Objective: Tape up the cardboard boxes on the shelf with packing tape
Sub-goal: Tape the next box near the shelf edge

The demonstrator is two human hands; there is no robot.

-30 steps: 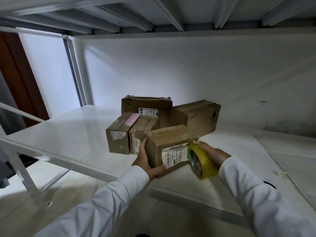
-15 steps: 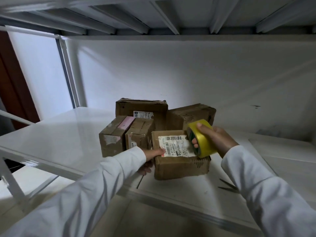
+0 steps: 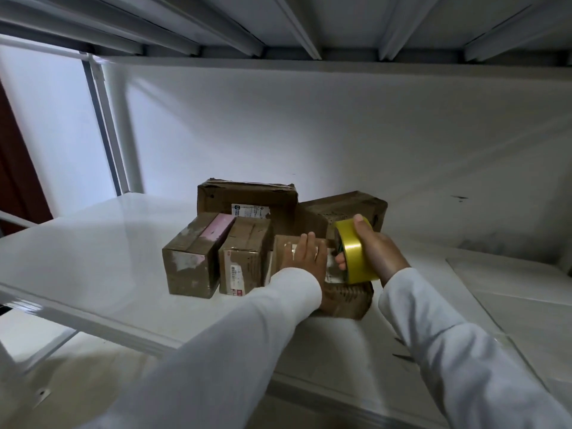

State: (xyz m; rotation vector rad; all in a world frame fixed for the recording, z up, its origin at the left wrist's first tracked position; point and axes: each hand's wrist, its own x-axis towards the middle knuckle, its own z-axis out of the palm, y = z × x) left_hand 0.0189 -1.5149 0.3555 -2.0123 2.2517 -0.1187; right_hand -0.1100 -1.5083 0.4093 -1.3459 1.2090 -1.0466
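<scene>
A small cardboard box lies on the white shelf, nearest me. My left hand lies flat on its top with straight fingers. My right hand grips a yellow roll of packing tape at the box's right top edge. Clear tape seems to run from the roll across the box top under my left hand. Much of this box is hidden by my hands and left sleeve.
Several other cardboard boxes crowd behind and to the left: one with a pink strip, a narrow labelled one, a large one at the back, and one behind the roll. An upper shelf hangs close overhead.
The box has been turned and set back among the others. My left hand moved from its side to flat on its top. My right hand brought the roll down onto the box's right edge.
</scene>
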